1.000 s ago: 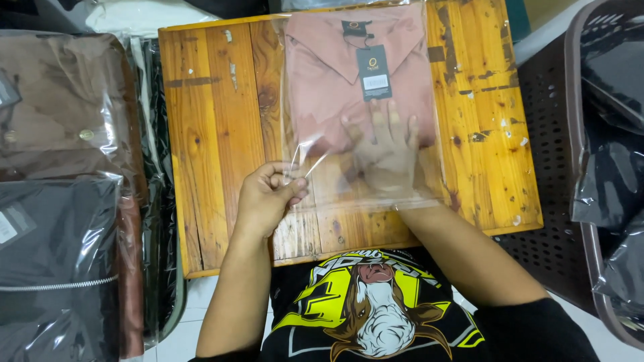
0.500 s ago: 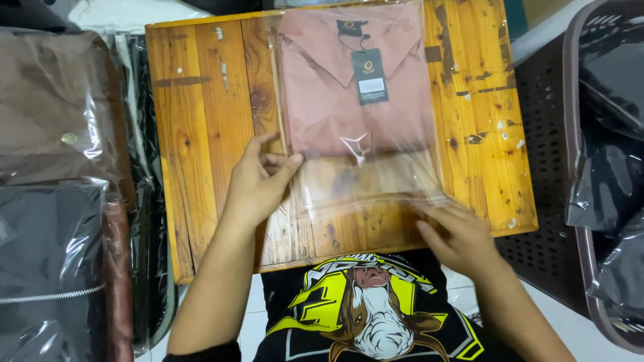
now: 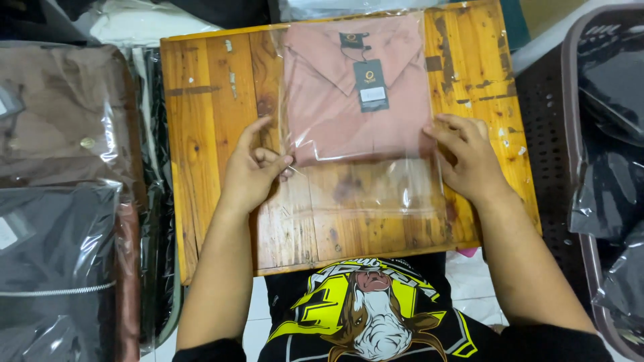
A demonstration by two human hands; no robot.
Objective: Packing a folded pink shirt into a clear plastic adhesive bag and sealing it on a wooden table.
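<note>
A folded pink shirt [image 3: 349, 114] with a dark hang tag [image 3: 371, 86] lies inside a clear plastic bag [image 3: 365, 201] on a small wooden table [image 3: 215, 114]. My left hand [image 3: 251, 171] pinches the bag's left edge beside the shirt's lower corner. On the opposite edge, my right hand [image 3: 469, 161] grips the bag at the shirt's lower right corner. The bag's empty lower part stretches flat toward me.
Stacks of bagged garments lie at the left, a brown one [image 3: 60, 114] above a dark one [image 3: 54, 268]. A dark plastic basket [image 3: 577, 167] with black bagged clothes [image 3: 614, 100] stands at the right. White floor tile shows below the table.
My right hand came out of the bag's lower part and moved up to the right edge. My left hand shifted up along the left edge. The shirt now sits deeper in the bag.
</note>
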